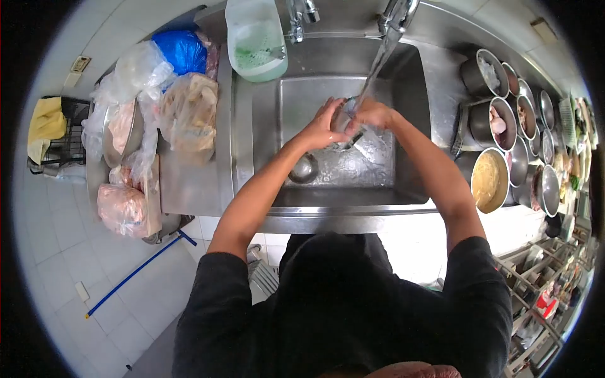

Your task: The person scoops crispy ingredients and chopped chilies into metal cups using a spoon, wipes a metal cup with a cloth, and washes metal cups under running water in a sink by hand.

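Over the steel sink (265, 126), my left hand (322, 127) is closed around the side of a clear container (342, 120) that looks like a glass or jar. My right hand (373, 115) is at its other side with fingers bent against or into it; the fingertips are partly hidden by water. A stream of running water (377, 66) falls from the faucet (396, 17) onto the container and my right hand. Below the hands the sink floor is wet, with a round drain (304, 169) at the left.
A translucent tub (255, 41) with green, sudsy liquid stands at the sink's back left corner. Bagged meat (189, 110) and a blue bag (181, 51) lie on the left. Several metal pots, one with yellow shreds (485, 181), line the right counter. A blue pole (135, 277) lies low left.
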`<move>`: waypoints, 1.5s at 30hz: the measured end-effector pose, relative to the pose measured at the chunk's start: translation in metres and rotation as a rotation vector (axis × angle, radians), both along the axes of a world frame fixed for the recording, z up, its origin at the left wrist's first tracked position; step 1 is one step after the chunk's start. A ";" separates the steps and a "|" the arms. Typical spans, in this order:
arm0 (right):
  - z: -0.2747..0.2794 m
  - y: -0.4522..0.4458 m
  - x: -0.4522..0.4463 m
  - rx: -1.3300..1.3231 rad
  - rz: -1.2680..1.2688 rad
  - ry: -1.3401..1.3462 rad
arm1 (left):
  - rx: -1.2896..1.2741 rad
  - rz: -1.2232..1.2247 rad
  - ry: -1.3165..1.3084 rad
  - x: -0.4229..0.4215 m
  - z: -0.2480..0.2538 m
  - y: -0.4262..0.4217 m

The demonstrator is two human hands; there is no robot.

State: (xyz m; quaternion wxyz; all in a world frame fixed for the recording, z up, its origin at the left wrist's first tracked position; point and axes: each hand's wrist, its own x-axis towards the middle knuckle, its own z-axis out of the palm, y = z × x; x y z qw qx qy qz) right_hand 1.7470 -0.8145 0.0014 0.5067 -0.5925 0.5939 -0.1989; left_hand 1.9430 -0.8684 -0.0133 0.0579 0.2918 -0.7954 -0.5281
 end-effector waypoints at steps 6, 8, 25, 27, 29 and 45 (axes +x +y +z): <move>0.018 -0.001 0.023 -0.338 -0.513 0.201 | -0.209 0.052 -0.122 -0.009 -0.040 0.003; 0.001 0.007 0.052 -0.453 -0.724 0.425 | 0.122 0.338 -0.123 -0.018 -0.050 0.014; -0.095 0.037 0.092 0.200 -1.532 -1.447 | 0.778 1.016 0.556 -0.032 -0.068 0.066; -0.119 0.035 0.105 0.002 -1.440 -1.195 | 0.322 0.954 0.297 -0.039 -0.082 0.064; -0.069 0.036 0.117 -0.044 -1.493 -0.870 | 0.018 0.745 0.043 -0.035 -0.057 0.058; -0.069 0.040 0.023 0.283 -1.148 -0.548 | -0.198 0.450 0.367 0.009 -0.003 0.047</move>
